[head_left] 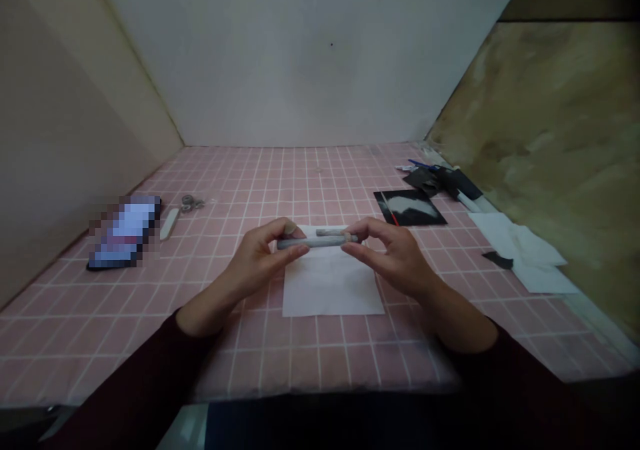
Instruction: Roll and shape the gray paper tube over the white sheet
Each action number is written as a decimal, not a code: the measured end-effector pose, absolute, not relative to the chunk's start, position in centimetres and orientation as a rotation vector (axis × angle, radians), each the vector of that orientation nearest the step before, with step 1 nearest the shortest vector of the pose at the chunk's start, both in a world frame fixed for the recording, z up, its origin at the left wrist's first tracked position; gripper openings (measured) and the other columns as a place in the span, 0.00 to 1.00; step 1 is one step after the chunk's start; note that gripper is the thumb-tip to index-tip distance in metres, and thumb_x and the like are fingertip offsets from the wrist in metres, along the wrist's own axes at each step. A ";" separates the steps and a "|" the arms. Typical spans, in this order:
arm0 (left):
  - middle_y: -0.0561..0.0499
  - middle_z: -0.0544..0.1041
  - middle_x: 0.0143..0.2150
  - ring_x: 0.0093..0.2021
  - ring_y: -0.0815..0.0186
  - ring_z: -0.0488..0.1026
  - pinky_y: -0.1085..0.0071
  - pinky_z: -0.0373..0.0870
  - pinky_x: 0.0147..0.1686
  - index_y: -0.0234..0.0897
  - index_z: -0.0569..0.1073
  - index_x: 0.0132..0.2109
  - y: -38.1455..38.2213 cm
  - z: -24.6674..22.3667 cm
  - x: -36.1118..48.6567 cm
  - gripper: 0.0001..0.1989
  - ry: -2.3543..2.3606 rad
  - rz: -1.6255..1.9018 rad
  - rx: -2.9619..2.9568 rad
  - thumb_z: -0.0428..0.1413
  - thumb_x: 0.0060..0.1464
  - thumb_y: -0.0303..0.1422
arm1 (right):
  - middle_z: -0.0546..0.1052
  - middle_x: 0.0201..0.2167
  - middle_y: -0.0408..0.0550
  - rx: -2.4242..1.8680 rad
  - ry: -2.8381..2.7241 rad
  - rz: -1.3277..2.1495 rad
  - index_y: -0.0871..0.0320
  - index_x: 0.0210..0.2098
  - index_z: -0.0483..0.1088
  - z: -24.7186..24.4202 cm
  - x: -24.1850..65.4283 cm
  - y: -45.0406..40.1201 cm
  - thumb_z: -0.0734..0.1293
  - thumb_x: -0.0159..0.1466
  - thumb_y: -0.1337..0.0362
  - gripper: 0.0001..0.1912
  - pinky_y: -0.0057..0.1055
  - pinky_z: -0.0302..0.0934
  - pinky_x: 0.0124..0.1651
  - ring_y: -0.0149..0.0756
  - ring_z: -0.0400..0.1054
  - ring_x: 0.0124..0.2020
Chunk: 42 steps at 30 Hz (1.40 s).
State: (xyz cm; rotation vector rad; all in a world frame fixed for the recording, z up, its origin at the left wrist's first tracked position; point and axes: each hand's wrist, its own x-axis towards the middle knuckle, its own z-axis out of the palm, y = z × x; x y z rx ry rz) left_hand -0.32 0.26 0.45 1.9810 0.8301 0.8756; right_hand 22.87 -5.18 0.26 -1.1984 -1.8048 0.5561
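A slim grey-white stick [324, 243], which looks like a tightly rolled paper tube, lies level between my two hands. Its left end is pinched between the thumb and fingers of my left hand [263, 250]. My right hand [393, 253] grips the opposite end with thumb and fingertips. A shorter stick [327, 233] of similar colour shows just behind the long one, close to my right fingers; whether the two are joined I cannot tell. Beneath them a white sheet of paper [333, 287] rests on the pink checked tablecloth [250, 350].
On the left are a blurred-out phone [125, 231], a white strip [170, 224] and small scissors [189, 203]. To the right lie a black sheet [433, 215] with a pale patch, a thin red stick [393, 217], dark scraps [423, 181] and white papers [515, 240] against the side wall.
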 end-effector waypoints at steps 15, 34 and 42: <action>0.52 0.75 0.35 0.35 0.67 0.70 0.71 0.65 0.37 0.37 0.74 0.40 0.0 0.8 -0.7 0.05 0.740 0.876 2.230 0.59 0.60 0.34 | 0.77 0.34 0.43 -1.145 -1.863 0.734 0.56 0.38 0.74 0.5 23.2 -5.2 0.71 0.64 0.59 0.08 0.29 0.63 0.40 0.32 0.70 0.35; 0.55 0.66 0.24 0.26 0.71 0.62 0.73 0.57 0.28 0.35 0.68 0.26 0.8 0.5 -0.5 0.19 0.785 0.592 1.827 0.54 0.60 0.43 | 0.78 0.37 0.46 -1.053 -1.974 0.474 0.55 0.41 0.73 0.6 22.8 -5.4 0.71 0.63 0.63 0.07 0.35 0.65 0.45 0.37 0.72 0.39; 0.54 0.69 0.30 0.31 0.69 0.65 0.72 0.61 0.32 0.35 0.73 0.35 0.4 0.7 -0.5 0.10 0.790 0.741 1.895 0.59 0.59 0.38 | 0.78 0.33 0.44 -1.159 -1.875 0.602 0.56 0.38 0.74 0.6 23.0 -5.3 0.71 0.63 0.59 0.07 0.32 0.64 0.40 0.35 0.72 0.35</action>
